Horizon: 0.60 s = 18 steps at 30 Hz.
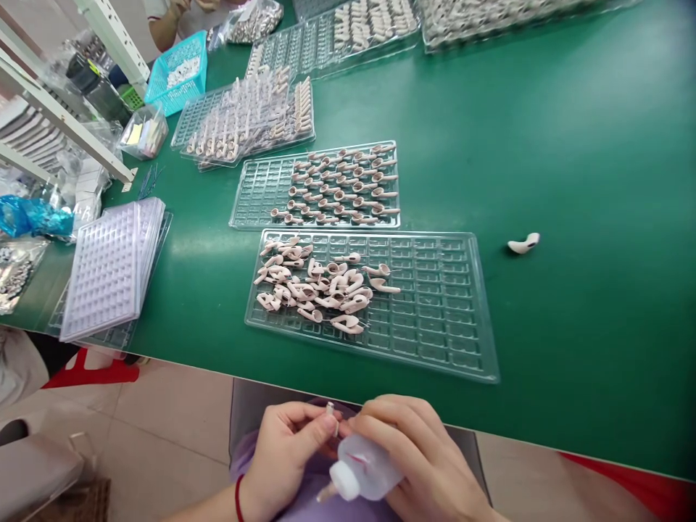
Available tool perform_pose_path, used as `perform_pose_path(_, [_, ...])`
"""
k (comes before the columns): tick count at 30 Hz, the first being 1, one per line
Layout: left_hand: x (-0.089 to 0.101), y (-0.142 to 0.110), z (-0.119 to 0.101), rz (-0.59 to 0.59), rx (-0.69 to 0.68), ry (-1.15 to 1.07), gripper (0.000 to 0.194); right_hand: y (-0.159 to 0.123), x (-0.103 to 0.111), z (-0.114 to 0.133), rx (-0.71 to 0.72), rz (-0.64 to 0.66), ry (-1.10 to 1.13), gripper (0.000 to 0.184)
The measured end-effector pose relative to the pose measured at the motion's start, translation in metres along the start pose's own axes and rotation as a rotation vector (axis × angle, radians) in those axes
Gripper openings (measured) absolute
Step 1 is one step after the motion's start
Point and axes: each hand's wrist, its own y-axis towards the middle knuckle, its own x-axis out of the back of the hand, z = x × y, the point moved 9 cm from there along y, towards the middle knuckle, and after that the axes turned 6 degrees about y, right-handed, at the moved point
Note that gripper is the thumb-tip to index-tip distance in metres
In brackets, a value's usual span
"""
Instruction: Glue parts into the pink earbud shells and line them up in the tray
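Observation:
At the table's front edge, my left hand (283, 446) pinches a small whitish earbud piece (330, 410) between thumb and fingers. My right hand (421, 449) is wrapped round a translucent squeeze bottle (373, 467) with a white cap, its thin nozzle pointing down to the left. The right fingertips come close to the small piece; whether they touch it I cannot tell. Beyond my hands lies a clear plastic tray (435, 304) with a heap of white earbud shells (331, 286) on its left half, some with thin wires sticking out.
A second tray (261, 192) holds rows of shells. Farther back are stacked filled trays (244, 119) and a blue basket (179, 72) of white parts. One shell (523, 243) lies alone at right. Stacked empty trays (106, 268) stand left. Another person's arm (163, 29) shows at the back.

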Motion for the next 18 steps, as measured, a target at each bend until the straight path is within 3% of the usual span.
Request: perform_pose_path(18, [0.0007,0.0016,0.0054,-0.122,0.022,-0.006,0.044,0.0006,-0.0052,-0.0038,-0.069,0.029,-0.019,0.022])
